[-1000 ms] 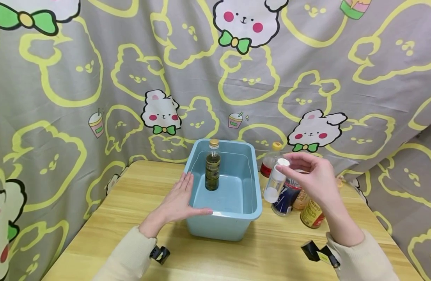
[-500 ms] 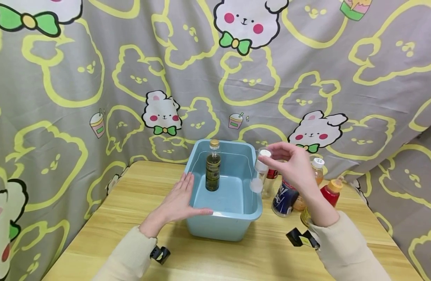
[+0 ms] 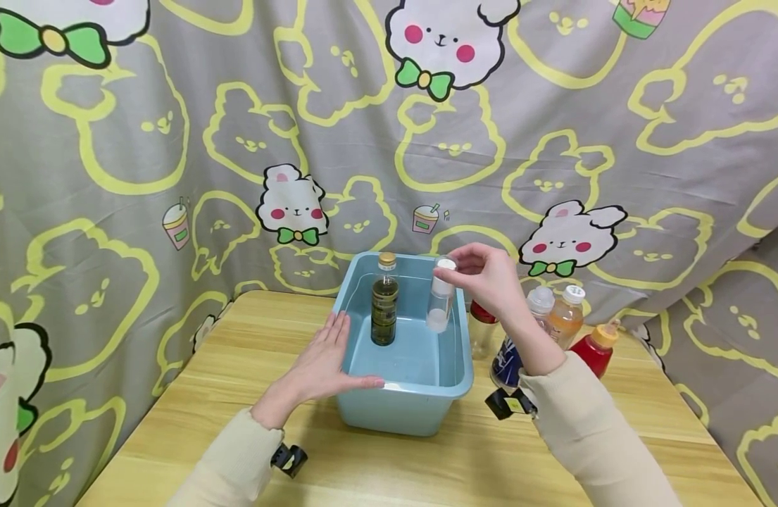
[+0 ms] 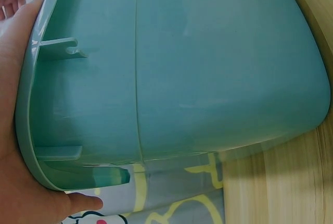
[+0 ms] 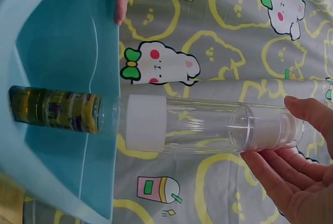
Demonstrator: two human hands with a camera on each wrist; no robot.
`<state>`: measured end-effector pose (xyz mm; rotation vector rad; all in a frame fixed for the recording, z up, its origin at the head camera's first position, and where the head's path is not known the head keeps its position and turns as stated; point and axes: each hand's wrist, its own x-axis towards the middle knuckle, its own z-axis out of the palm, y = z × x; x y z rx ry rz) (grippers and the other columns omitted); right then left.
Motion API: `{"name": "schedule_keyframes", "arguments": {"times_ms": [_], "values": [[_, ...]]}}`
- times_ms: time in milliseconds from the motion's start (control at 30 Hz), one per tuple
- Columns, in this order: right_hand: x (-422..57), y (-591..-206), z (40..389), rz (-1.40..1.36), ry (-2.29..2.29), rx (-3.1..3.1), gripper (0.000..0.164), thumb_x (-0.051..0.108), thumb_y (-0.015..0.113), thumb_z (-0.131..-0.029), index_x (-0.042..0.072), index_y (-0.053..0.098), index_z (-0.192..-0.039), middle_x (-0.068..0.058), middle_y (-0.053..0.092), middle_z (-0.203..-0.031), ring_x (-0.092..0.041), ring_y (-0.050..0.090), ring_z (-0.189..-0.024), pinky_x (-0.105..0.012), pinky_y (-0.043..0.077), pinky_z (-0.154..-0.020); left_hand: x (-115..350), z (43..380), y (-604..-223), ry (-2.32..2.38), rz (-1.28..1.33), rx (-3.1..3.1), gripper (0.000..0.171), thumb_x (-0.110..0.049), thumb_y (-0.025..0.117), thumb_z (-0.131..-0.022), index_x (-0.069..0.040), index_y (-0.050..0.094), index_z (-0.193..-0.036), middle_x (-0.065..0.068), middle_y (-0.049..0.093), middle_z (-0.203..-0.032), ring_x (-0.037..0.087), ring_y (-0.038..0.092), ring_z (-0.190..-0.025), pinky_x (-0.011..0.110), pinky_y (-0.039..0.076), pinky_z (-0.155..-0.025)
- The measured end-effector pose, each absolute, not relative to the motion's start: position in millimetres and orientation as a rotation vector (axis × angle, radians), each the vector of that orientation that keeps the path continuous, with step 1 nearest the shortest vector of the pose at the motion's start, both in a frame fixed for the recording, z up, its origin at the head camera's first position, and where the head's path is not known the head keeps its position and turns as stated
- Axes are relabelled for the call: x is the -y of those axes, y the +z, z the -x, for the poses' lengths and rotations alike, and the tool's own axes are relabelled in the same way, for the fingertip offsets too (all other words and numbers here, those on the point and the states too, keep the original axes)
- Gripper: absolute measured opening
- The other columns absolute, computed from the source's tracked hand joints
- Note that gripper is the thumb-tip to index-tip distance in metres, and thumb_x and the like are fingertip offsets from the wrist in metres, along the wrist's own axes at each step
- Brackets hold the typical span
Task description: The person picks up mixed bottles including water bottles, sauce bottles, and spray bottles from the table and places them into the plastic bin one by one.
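My right hand pinches the top end of a clear bottle with white ends. The bottle hangs upright over the right side of the blue tub; whether it touches the tub cannot be told. Thumb and fingers sit on opposite sides of it in the right wrist view, where the bottle looks see-through. On the tub's left and front rim rests my left hand, its fingers straight and thumb spread. A dark oil bottle with a gold cap stands inside the tub.
Right of the tub stand several bottles: a red-labelled clear one, a dark blue-labelled one, an orange drink bottle and a red squeeze bottle. A patterned curtain hangs behind the wooden table.
My right hand has carried the clear bottle leftward, from above the bottles on the right to over the tub. My left hand stays on the rim.
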<state>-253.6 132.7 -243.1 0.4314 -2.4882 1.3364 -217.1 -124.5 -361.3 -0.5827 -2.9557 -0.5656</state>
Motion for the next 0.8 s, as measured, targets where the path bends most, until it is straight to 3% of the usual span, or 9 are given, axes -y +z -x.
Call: {"name": "schedule_keyframes", "arguments": {"times_ms": [467,800], "values": [[-108,-249,283,-0.296,1.386,2.567,0.036,0.028,0.075,-0.070,0.004,0.062,-0.093,-0.011,0.065,-0.088,-0.019,0.060,-0.078,-0.029,0.050,-0.064,124,217,-361,-0.576,0.571,2.968,0.122,-0.081,0.045,-0.061,0.005,0.009,-0.139,0.019,0.005,-0.145,0.028,-0.001,-0.133,0.046,0.012,-0.105],[-97,-256,302,-0.182,1.592,2.634,0.036,0.017,0.076,-0.069,-0.003,0.059,-0.094,-0.013,0.059,-0.089,-0.019,0.057,-0.075,-0.027,0.052,-0.063,124,217,-361,-0.570,0.562,2.974,0.122,-0.081,0.045,-0.061,0.005,0.010,-0.139,0.019,0.006,-0.145,0.029,-0.001,-0.133,0.045,0.011,-0.105]]}}
